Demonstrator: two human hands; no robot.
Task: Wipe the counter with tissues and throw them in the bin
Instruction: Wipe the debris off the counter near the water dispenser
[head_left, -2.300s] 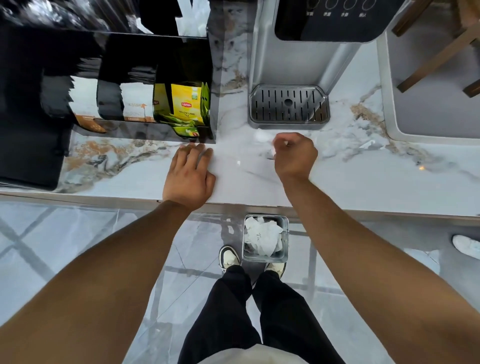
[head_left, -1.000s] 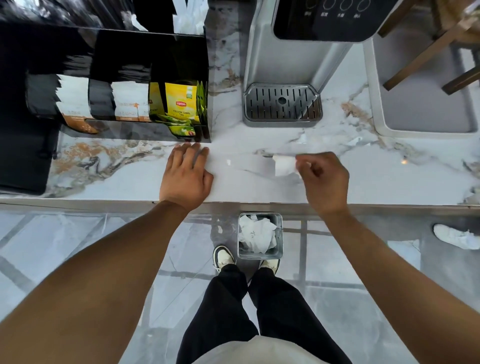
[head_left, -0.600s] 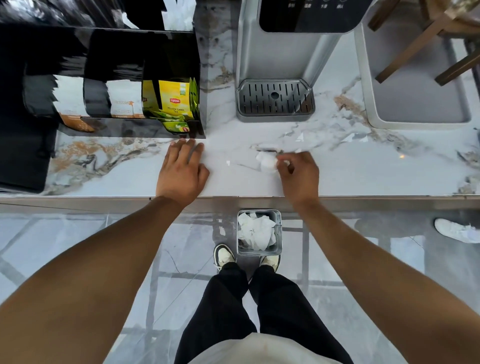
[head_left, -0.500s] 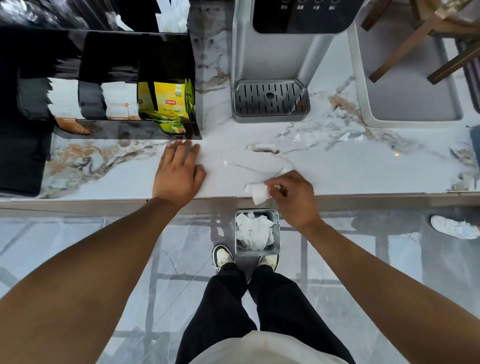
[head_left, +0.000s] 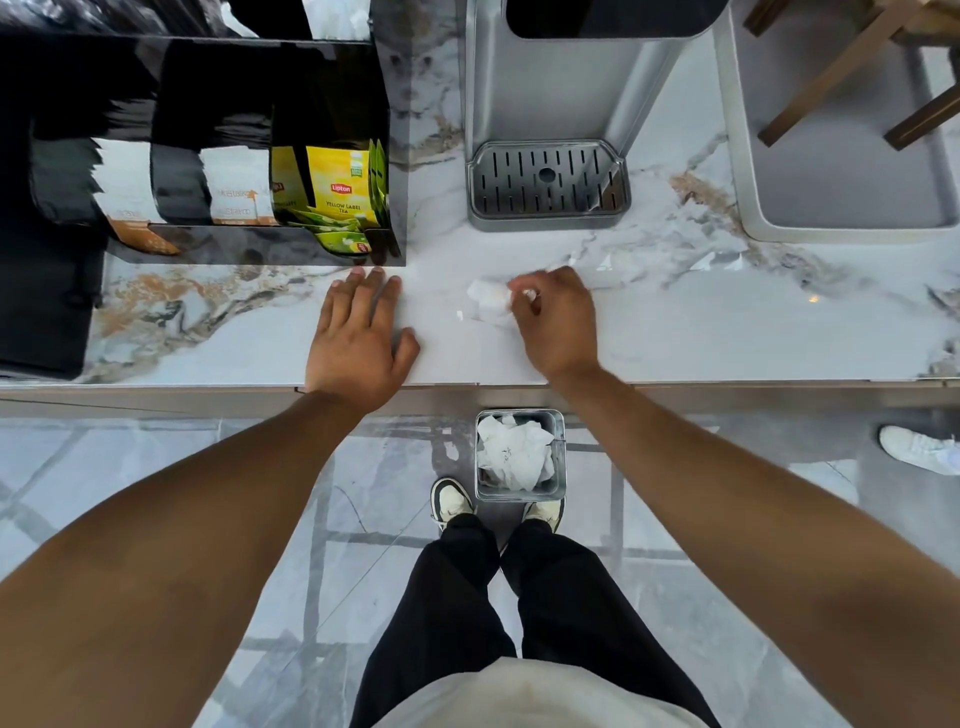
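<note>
A crumpled white tissue (head_left: 487, 302) is pressed onto the marble counter (head_left: 727, 332) by my right hand (head_left: 556, 322), whose fingers are closed on it. My left hand (head_left: 358, 338) lies flat on the counter with fingers apart, its tips close to the black organiser. A small square metal bin (head_left: 559, 457) stands on the floor below the counter edge, just in front of my shoes. It holds several used white tissues (head_left: 511, 452).
A black organiser (head_left: 208, 93) with sachets and yellow tea bags (head_left: 337, 197) stands at the left. A water dispenser with a grey drip tray (head_left: 548, 182) is behind my right hand. A grey tray (head_left: 841, 171) lies at the right. Another person's white shoe (head_left: 919, 449) is on the floor.
My right hand dragged the tissue from near the drip tray toward the front edge, then back up onto the counter. My left hand has stayed flat in place.
</note>
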